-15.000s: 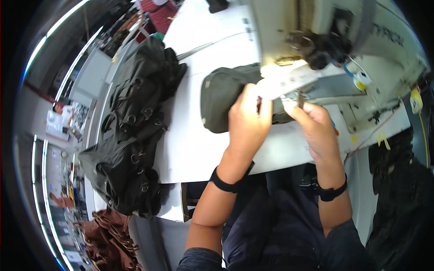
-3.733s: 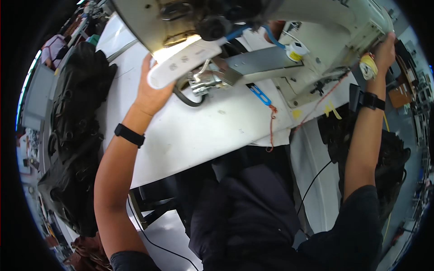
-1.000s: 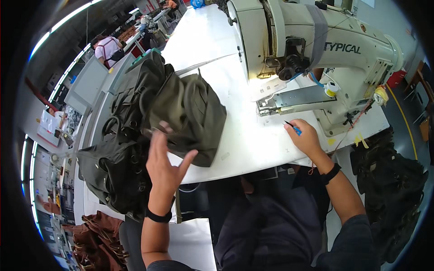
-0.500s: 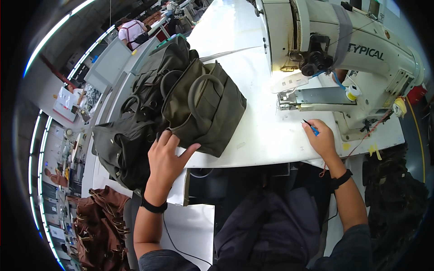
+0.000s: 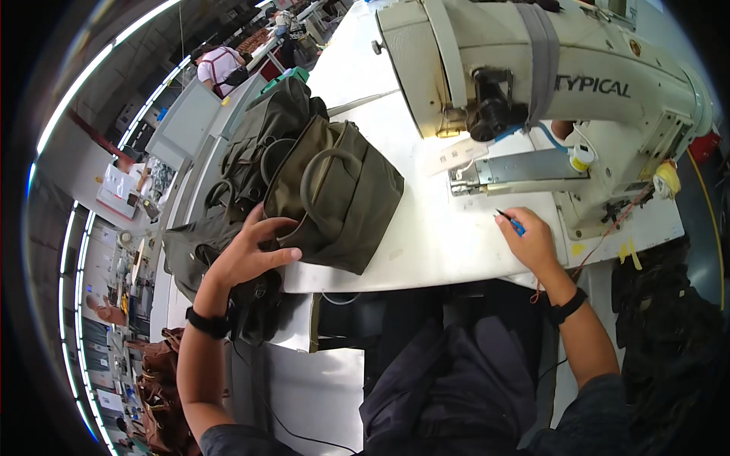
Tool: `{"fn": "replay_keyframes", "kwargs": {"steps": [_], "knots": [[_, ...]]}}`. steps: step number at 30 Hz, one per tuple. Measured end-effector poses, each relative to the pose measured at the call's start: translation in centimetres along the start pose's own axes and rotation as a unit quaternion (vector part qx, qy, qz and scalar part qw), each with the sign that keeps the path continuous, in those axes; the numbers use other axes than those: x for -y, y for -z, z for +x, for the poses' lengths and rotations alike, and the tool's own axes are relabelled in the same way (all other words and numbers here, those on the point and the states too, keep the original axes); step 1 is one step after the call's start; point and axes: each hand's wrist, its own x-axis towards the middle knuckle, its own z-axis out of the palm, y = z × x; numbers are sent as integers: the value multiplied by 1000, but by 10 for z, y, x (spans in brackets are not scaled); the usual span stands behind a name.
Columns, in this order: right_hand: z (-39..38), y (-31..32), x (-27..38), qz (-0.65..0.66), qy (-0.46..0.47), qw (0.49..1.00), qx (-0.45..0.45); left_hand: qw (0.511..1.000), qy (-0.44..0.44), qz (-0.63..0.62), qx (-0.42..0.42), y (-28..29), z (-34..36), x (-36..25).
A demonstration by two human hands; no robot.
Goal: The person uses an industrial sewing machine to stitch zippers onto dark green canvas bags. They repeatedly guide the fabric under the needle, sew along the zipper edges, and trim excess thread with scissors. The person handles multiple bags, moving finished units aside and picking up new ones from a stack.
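An olive-green bag (image 5: pixel 361 209) with a looped handle stands on the white table at my left. My left hand (image 5: pixel 247 247) is at its near left corner, thumb and fingers spread apart. Some of those fingertips are hidden against the cloth, so I cannot tell how firmly they touch it. Closed around a small blue tool with a dark pointed tip (image 5: pixel 518 227), my right hand (image 5: pixel 534 245) rests at the table's right side, near the sewing machine (image 5: pixel 502 91). Most of that tool is covered by the fingers.
More dark green bags (image 5: pixel 262 129) are heaped left of the standing one. The machine's narrow arm (image 5: pixel 532 171) juts over the table. A reddish cord (image 5: pixel 601 247) hangs at the right. Brown bags (image 5: pixel 163 395) lie low at the left, dark ones (image 5: pixel 658 327) at the right.
My left hand has moved left and its fingers have spread wider. The view has shifted, so the bag and machine sit slightly differently. My right hand still holds the blue tool.
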Motion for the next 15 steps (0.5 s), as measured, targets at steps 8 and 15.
{"fn": "replay_keyframes", "kwargs": {"steps": [8,15], "knots": [[1,2,0,-21,-16,1000,10,999,31,34,-16,-26,145,-53],[1,2,-1,-38,-33,998,24,969,-39,-10,-242,36,369,-43]]}}
